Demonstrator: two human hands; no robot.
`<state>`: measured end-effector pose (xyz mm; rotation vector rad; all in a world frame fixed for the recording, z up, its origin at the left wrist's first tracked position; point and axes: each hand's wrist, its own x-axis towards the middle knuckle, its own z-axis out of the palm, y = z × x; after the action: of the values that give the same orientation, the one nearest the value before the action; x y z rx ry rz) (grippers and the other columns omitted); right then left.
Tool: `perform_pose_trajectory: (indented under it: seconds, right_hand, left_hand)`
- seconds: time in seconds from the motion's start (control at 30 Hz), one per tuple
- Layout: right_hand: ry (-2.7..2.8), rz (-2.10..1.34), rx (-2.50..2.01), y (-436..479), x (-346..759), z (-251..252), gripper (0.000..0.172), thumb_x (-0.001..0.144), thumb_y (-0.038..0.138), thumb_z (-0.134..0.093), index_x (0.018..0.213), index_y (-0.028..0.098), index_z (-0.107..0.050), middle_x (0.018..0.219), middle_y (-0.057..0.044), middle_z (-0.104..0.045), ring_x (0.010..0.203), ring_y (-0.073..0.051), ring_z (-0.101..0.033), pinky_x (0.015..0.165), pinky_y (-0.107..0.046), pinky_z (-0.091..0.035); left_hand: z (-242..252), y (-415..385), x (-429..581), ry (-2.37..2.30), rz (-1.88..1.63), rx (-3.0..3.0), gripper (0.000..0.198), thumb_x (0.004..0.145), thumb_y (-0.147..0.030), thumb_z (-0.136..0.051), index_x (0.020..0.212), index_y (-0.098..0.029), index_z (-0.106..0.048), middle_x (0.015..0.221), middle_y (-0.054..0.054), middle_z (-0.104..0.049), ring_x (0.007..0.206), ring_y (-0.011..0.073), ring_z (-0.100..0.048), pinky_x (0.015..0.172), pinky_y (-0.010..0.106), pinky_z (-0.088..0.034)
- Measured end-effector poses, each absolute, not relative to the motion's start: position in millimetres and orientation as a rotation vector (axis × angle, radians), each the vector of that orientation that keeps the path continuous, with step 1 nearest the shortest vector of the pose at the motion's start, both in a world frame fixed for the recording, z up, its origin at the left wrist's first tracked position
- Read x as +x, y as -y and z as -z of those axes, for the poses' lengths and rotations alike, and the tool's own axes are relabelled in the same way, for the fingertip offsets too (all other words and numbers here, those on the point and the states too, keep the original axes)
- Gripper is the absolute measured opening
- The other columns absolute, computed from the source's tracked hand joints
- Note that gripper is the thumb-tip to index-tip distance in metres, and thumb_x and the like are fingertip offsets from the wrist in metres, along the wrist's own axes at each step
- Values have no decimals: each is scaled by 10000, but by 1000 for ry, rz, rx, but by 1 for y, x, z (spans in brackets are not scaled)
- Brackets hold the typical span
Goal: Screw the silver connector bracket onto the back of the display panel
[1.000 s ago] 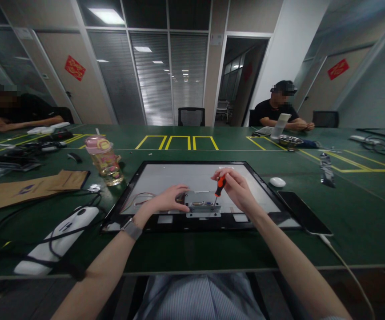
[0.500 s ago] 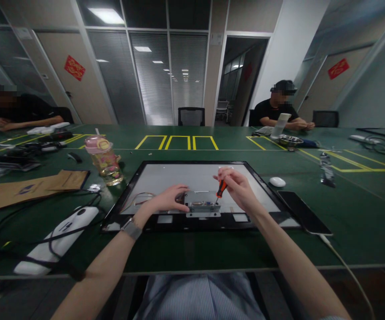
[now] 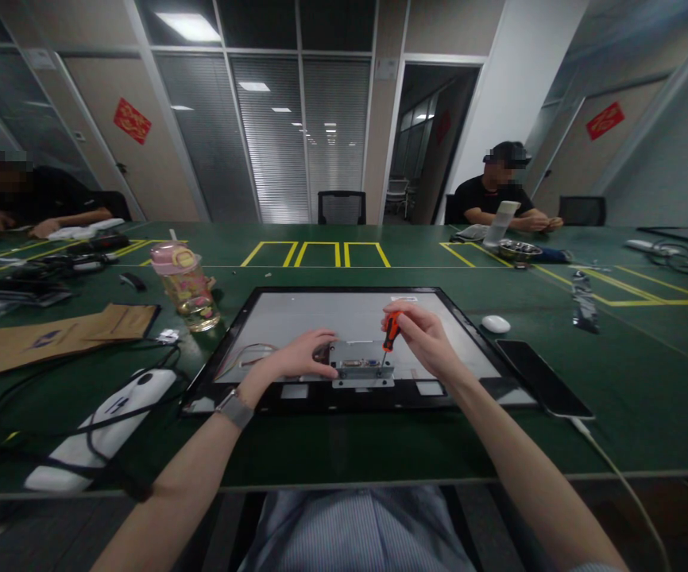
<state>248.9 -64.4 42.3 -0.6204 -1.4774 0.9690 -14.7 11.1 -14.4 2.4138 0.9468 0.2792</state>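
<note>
My right hand (image 3: 419, 330) is closed around the red-and-black handle of a screwdriver (image 3: 391, 330). Its thin shaft points down at the right part of a metal bracket (image 3: 363, 383) with ports along its front; whether the tip sits on a screw is too small to tell. At the bracket's left end, my left hand (image 3: 302, 355) grips the edge between thumb and fingers. Bracket and hands are over the near part of a flat display panel (image 3: 296, 310), which has a grey back and black border. Thin wires (image 3: 249, 353) lie on the panel left of the bracket.
A pink-lidded bottle (image 3: 184, 286), a paper bag (image 3: 52, 338) and a white power strip (image 3: 106, 429) with black cables stand or lie left. Right are a white earbud case (image 3: 496, 324) and a phone (image 3: 543, 377) on a cable. Two people sit across the green table (image 3: 344, 453).
My right hand has shifted slightly left with the screwdriver, whose tip is now a little further left along the bracket. My left hand stays where it was.
</note>
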Motion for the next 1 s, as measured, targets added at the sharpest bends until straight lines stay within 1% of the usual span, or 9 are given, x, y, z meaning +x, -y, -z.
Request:
perform_pose_trajectory:
  seconds: [0.1,0.23,0.3,0.4,0.47,0.57,0.67,0.87,1.0]
  right_hand:
    - [1443,-1038,-576,64,247,-43,199,895,383,-540,1006,265,-656,873,-33,-617,817,-173,-608,772,-362,-497]
    - [1450,-965,-551,65,247,-44,142,844,372,-618,833,247,-683,935,-32,-595,862,-166,-598,827,-348,-480]
    - [1470,-943,-579,65,248,-44,125,823,364,-646,829,247,-688,902,-27,-590,810,-156,-589,765,-324,-490]
    - [1459,-1017,-591,65,247,-43,182,875,376,-573,982,262,-667,824,-25,-606,752,-160,-590,666,-311,-490]
    - [1434,-1059,-565,66,246,-44,209,899,392,-529,1003,260,-653,830,-31,-619,774,-172,-603,690,-330,-492]
    - [1422,-1006,-559,66,245,-47,212,878,420,-553,863,243,-668,888,-41,-607,851,-184,-600,789,-358,-482]
    - [1450,-922,-603,66,248,-48,177,817,407,-642,772,239,-674,913,-33,-571,844,-170,-577,774,-332,-479]
    - [1440,-1012,-584,65,247,-44,197,895,387,-540,988,258,-657,828,-26,-612,780,-160,-585,706,-320,-479]
    - [1438,-934,-605,64,247,-44,210,879,420,-552,875,240,-660,886,-41,-610,858,-179,-580,789,-351,-483]
  left_hand:
    - [16,-12,-16,-957,-273,2414,795,685,-629,-658,1360,-278,-430,1481,60,-342,1363,287,-307,1131,414,-248]
    - [14,-11,-15,-954,-272,2418,788,687,-632,-653,1357,-280,-432,1470,61,-356,1350,281,-331,1127,413,-257]
    - [13,-9,-14,-956,-268,2414,798,683,-637,-654,1357,-272,-434,1467,66,-362,1352,276,-330,1125,406,-265]
    - [10,-8,-13,-966,-273,2412,811,670,-636,-668,1349,-251,-448,1463,76,-369,1353,274,-328,1127,400,-264]
    - [10,-7,-12,-966,-281,2417,810,664,-632,-676,1344,-250,-457,1461,78,-373,1352,277,-330,1130,403,-257]
    - [11,-8,-13,-962,-285,2418,804,666,-633,-673,1346,-263,-453,1464,72,-370,1354,279,-330,1129,405,-258]
    - [12,-9,-14,-958,-277,2419,806,673,-638,-663,1354,-270,-441,1470,69,-362,1357,275,-324,1130,402,-256]
    - [12,-10,-14,-965,-262,2397,817,670,-644,-661,1358,-263,-438,1473,72,-354,1361,282,-312,1129,409,-254]
    - [9,-8,-14,-968,-266,2391,816,674,-641,-660,1360,-262,-436,1471,73,-357,1355,284,-319,1131,415,-247]
